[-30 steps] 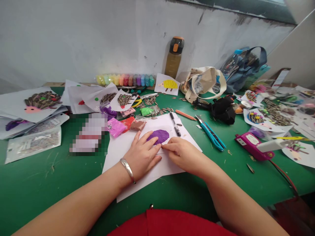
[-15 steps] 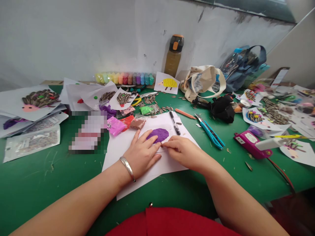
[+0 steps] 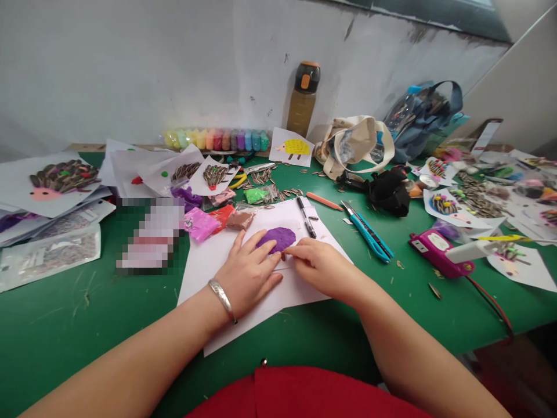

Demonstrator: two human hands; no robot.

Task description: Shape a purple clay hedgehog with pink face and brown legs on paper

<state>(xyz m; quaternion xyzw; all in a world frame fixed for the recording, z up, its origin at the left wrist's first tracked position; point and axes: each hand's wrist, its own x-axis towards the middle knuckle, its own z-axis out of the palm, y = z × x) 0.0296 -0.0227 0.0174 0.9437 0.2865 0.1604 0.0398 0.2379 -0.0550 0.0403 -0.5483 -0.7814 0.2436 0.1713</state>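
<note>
A flattened oval of purple clay [image 3: 281, 238] lies on white paper [image 3: 243, 313]. My left hand [image 3: 249, 268], silver bangle at the wrist, is spread flat over the paper, its fingertips covering the clay's left edge. At the clay's lower edge sits a small brown piece [image 3: 283, 255], probably clay. The index finger of my right hand [image 3: 319, 266] stretches out and presses on that piece, with the other fingers curled under; no grip on it shows. A black pen [image 3: 306, 217] rests on the paper just beyond my right hand.
A blue utility knife [image 3: 368, 232] and an orange stick [image 3: 324, 201] lie to the right, near a magenta glue-gun-like device [image 3: 441, 253]. Bagged clay [image 3: 241, 218] is at the paper's top left. Seed hedgehog pictures [image 3: 61, 177], a bottle [image 3: 303, 98] and a cloth bag [image 3: 354, 145] stand around.
My right fingers were pinched at the brown piece; now the index finger is extended onto it and the thumb is drawn back. My left hand stays put. The view has shifted slightly.
</note>
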